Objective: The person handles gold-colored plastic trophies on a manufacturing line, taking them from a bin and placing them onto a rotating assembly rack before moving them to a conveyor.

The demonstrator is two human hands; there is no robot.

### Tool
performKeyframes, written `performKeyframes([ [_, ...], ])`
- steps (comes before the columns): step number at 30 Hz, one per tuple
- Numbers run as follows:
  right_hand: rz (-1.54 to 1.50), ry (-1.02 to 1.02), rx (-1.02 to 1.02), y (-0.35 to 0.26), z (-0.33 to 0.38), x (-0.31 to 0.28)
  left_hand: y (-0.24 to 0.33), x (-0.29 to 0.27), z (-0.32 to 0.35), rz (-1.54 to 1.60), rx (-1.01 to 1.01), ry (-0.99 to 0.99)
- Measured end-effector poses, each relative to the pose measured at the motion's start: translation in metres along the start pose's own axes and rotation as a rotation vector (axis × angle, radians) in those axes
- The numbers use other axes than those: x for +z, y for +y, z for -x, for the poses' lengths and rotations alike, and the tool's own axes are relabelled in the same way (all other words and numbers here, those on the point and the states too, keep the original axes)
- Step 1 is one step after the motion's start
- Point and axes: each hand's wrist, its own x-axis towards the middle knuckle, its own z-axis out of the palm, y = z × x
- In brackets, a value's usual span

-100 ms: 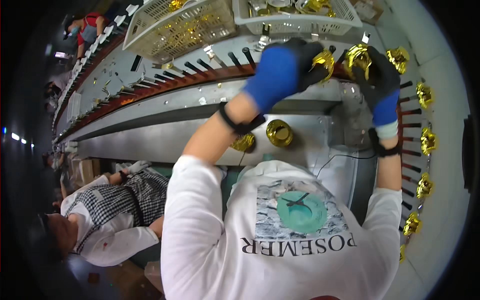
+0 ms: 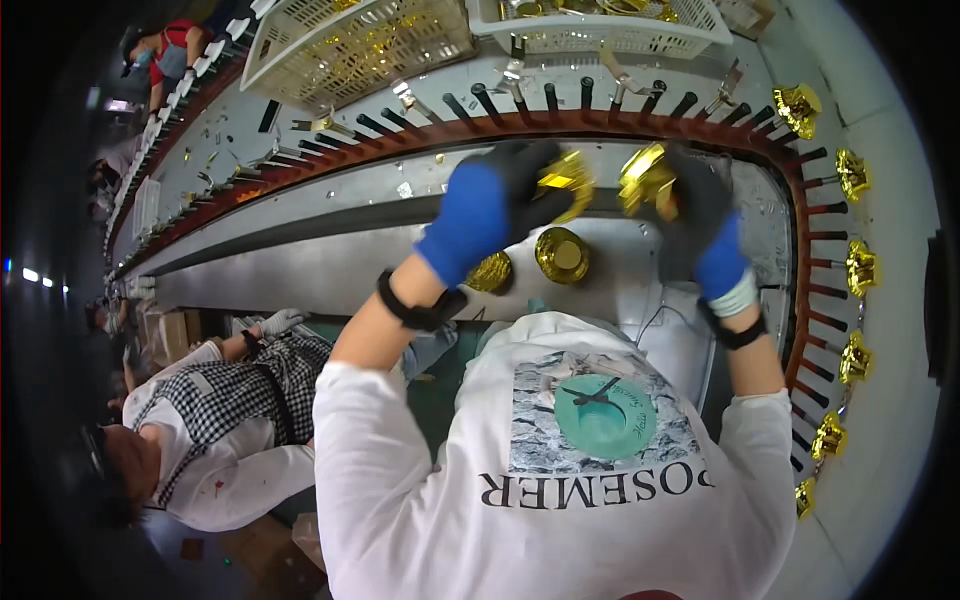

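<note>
My left hand (image 2: 492, 200), in a blue and black glove, is closed on a shiny gold flared piece (image 2: 570, 186), blurred by motion. In the same kind of glove, my right hand (image 2: 702, 215) grips another crumpled-looking gold piece (image 2: 645, 177). The two pieces are apart, in the air over the inner side of the curved track. Below them, on the metal ledge, sits a round gold piece with a flat disc-like middle (image 2: 561, 254). A second gold piece (image 2: 491, 272) lies left of it, partly behind my left forearm.
A curved reddish-brown track (image 2: 560, 122) carries several black-tipped pegs. Several gold pieces (image 2: 797, 110) line its right outer side. Two perforated crates (image 2: 350, 65) (image 2: 625, 38) stand beyond it. Metal clips lie along the far edge. A co-worker in a checked apron (image 2: 225, 410) is at my left.
Both hands, each with a gold piece, have moved back from the track toward my body and to the left. The pegs they covered now show.
</note>
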Motion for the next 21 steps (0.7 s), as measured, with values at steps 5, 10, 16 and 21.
performKeyframes([
  [5,-0.166,-0.371,0.081,-0.07,0.055,0.145,-0.14,-0.02,0.152,-0.155,-0.428,-0.135],
  [10,-0.103,-0.312,0.011,-0.068,0.075,0.201,-0.174,0.043,0.207,-0.272,-0.33,-0.023],
  [16,-0.132,-0.276,0.26,-0.072,0.082,0.206,-0.141,0.028,0.217,0.063,-0.611,0.1],
  [21,0.035,-0.485,0.355,-0.03,0.162,0.201,-0.142,0.019,0.31,0.127,-0.752,0.413],
])
